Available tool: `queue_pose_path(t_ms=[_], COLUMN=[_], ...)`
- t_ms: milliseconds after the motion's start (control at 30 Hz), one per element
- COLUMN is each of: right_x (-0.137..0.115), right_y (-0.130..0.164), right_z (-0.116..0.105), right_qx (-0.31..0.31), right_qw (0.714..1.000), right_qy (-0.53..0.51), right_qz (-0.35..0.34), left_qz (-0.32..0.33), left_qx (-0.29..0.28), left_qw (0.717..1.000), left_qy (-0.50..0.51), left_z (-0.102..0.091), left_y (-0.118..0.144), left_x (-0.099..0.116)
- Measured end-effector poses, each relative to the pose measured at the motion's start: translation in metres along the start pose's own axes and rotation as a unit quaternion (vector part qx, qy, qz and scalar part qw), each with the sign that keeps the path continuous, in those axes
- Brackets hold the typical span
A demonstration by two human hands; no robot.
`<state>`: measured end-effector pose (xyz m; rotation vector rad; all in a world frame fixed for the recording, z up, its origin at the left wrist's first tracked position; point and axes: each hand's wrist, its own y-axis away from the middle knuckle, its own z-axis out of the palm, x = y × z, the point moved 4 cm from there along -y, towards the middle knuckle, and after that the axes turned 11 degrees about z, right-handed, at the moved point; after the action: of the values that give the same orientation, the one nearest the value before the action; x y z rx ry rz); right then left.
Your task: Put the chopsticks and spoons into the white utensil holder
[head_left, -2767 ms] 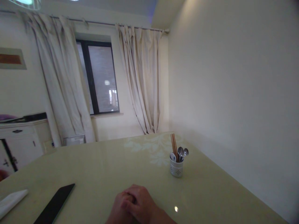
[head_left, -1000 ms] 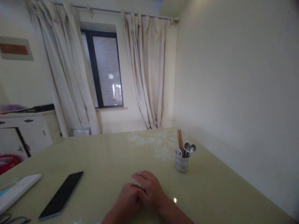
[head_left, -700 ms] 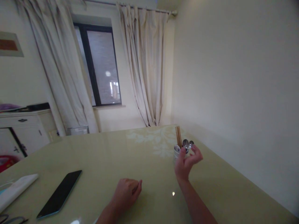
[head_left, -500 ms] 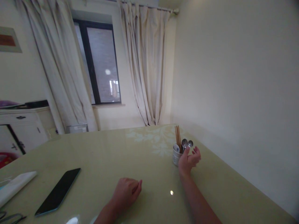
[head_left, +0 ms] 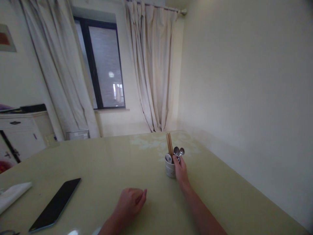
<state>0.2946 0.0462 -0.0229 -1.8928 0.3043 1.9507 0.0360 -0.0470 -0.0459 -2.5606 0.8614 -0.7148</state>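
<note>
A light-coloured utensil holder (head_left: 170,170) stands upright on the right part of the table. In it are brown chopsticks (head_left: 169,143), a white spoon (head_left: 168,158) with a blue mark, and two shiny metal spoons (head_left: 176,151). My right hand (head_left: 181,169) is closed on the holder's right side, thumb near the rim; its other fingers are partly hidden behind the holder. Nearer to me, my left hand (head_left: 132,201) rests on the table in a loose fist, with nothing seen in it.
A dark phone-like slab (head_left: 56,205) lies on the table (head_left: 110,163) at left, beside a white flat object (head_left: 14,195). Part of a dark looped item (head_left: 9,232) shows at the bottom-left corner. A wall (head_left: 244,98) runs along the table's right side.
My right hand has gone from half open beside the holder to gripping it. The holder with its utensils has shifted left across the table. My left hand stays in place; the view turned slightly.
</note>
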Motion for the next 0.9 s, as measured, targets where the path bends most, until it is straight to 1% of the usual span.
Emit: queue_pose_path(t_ms=[100,167,233,367,467,633,767,900], right_x=[-0.004,-0.006,-0.007,-0.01,-0.011,-0.012,-0.009,-0.008], right_y=[0.014,0.026,0.039,0.062,0.074,0.085,0.086,0.084], right_z=[0.018,0.027,0.036,0.049,0.055,0.06,0.059,0.059], right_qx=[-0.079,-0.121,-0.168,-0.253,-0.288,-0.322,-0.34,-0.351], right_qw=[0.997,0.992,0.984,0.963,0.953,0.943,0.935,0.929], right_qy=[-0.015,-0.024,-0.039,-0.063,-0.057,-0.043,-0.039,-0.044], right_qz=[0.007,0.016,0.033,0.066,0.075,0.078,0.098,0.106], left_qz=[-0.041,-0.07,-0.089,-0.113,-0.12,-0.073,-0.086,-0.108], left_qx=[0.056,0.092,0.106,0.112,0.117,0.105,0.106,0.098], left_qw=[0.997,0.992,0.985,0.97,0.96,0.945,0.936,0.92], left_qy=[0.024,0.06,0.107,0.183,0.223,0.302,0.323,0.364], left_z=[-0.008,-0.015,-0.018,-0.02,-0.02,-0.022,-0.022,-0.021], left_y=[0.0,0.0,0.0,0.002,0.003,-0.003,-0.004,-0.005], left_x=[-0.003,-0.004,-0.003,0.001,0.003,0.009,0.01,0.01])
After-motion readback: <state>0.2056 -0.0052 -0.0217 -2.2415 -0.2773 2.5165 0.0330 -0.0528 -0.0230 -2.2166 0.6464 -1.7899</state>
